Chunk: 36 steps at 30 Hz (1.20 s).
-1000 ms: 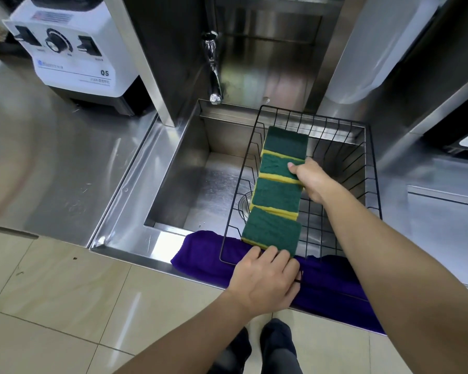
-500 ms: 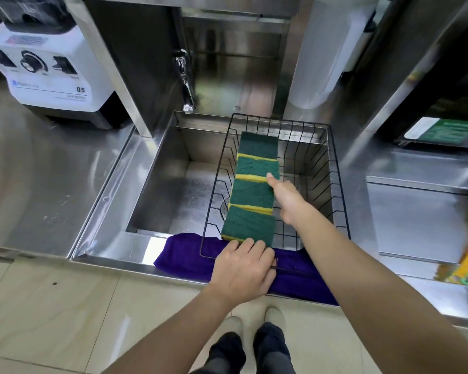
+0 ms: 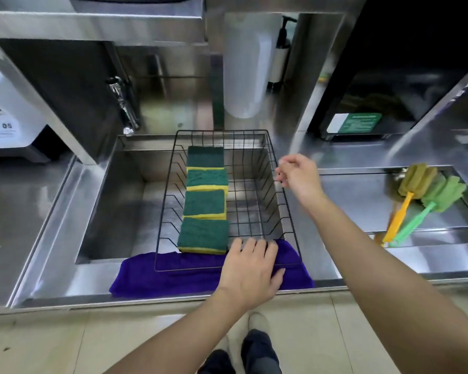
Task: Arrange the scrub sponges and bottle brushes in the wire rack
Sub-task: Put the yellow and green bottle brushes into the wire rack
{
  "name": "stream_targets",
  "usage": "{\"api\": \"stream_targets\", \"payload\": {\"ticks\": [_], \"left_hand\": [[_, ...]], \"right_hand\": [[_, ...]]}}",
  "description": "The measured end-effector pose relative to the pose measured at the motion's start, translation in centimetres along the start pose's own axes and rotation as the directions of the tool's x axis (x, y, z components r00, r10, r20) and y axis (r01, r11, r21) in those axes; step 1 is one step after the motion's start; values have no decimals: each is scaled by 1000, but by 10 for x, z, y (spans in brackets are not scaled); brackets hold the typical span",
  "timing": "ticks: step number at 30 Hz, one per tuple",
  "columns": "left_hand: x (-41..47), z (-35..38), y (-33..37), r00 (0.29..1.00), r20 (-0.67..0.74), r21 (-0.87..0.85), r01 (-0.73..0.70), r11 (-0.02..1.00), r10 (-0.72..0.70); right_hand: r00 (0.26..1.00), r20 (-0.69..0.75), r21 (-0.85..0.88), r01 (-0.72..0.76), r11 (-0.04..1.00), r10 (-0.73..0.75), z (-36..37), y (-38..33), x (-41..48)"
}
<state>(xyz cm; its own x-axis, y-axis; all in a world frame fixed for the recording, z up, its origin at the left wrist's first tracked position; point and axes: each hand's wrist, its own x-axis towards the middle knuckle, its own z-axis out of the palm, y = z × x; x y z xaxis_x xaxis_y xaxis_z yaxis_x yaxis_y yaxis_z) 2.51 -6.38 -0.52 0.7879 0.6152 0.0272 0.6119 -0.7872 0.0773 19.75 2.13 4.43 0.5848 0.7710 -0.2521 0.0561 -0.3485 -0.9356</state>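
A black wire rack sits over the steel sink, its front edge on a purple cloth. Several green-and-yellow scrub sponges lie in a row along the rack's left side. My left hand rests on the rack's front rim, fingers curled over the wire. My right hand hovers at the rack's right rim with fingers loosely apart, holding nothing. Two bottle brushes lie on the steel counter to the right: one with an orange handle, one with a green handle.
A steel sink basin lies under the rack, with a faucet behind it. A white blender base stands at far left. A white container and a pump bottle stand behind the rack. A black appliance occupies the back right.
My right hand has let go of the sponges and pulled out to the rack's right rim. The view has swung right, bringing the bottle brushes into sight. My left hand stays on the front rim.
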Motion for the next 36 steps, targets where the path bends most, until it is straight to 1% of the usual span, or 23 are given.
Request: {"api": "stream_targets", "payload": {"ticks": [2,3,4,6,8,9,10,12,14,16,18,21,23,24,25,26,28,29,31,34,36], "left_hand": [[12,0,9,999,46,6,-23,1000,22],[15,-2,11,996,84,11,-8,1000,7],[17,-3,13,993,117,23,2,1000,-5],[24,-1,19,985,171,50,1,999,-9],[28,0,22,978,209,62,0,998,-13],[29,0,23,977,213,73,0,997,-16],[30,-1,23,977,211,76,0,997,-16],[30,-1,23,978,207,67,0,998,-14],[30,-2,23,979,204,69,-3,998,-11],[31,-3,25,976,217,69,5,998,-20],[31,-5,26,972,233,72,11,997,-28],[31,-5,25,974,225,72,9,997,-25],[30,-6,25,975,222,69,9,998,-24],[30,-5,25,976,216,67,9,998,-23],[30,-5,24,977,212,67,10,998,-24],[30,-5,24,977,210,70,11,997,-25],[29,-4,24,978,205,65,11,998,-24],[29,-4,24,978,209,61,15,998,-27],[29,-4,23,977,211,47,16,999,-25],[24,-4,17,984,177,63,-9,998,-3],[18,-5,8,986,168,90,-1,996,-14]], "right_hand": [[986,-156,-106,49,993,-66,-40,6,8],[970,-231,-173,38,984,-77,-57,12,11],[944,-321,-247,-5,969,-77,-76,19,12],[860,-505,-369,-134,920,-77,-114,37,10],[776,-628,-431,-288,855,-55,-145,58,4],[753,-657,-451,-350,821,-40,-156,68,0],[747,-664,-478,-395,784,-28,-165,79,-3],[760,-650,-549,-462,697,-10,-177,96,-9],[773,-632,-595,-522,611,44,-185,108,-11],[788,-611,-630,-543,555,78,-188,116,-11],[802,-594,-657,-527,540,60,-187,120,-8],[779,-616,-597,-557,578,115,-180,113,-3],[761,-628,-502,-554,665,160,-176,107,0],[770,-615,-448,-518,729,170,-174,104,3],[793,-585,-384,-457,802,171,-171,100,4],[818,-557,-328,-376,867,143,-168,96,5],[840,-537,-229,-238,944,82,-160,84,5],[838,-541,-188,-202,961,70,-155,77,3],[857,-515,-146,-117,982,26,-142,65,3],[910,-411,-142,-1,990,-58,-115,47,-1],[943,-316,-186,51,981,-109,-93,37,-3]]}}
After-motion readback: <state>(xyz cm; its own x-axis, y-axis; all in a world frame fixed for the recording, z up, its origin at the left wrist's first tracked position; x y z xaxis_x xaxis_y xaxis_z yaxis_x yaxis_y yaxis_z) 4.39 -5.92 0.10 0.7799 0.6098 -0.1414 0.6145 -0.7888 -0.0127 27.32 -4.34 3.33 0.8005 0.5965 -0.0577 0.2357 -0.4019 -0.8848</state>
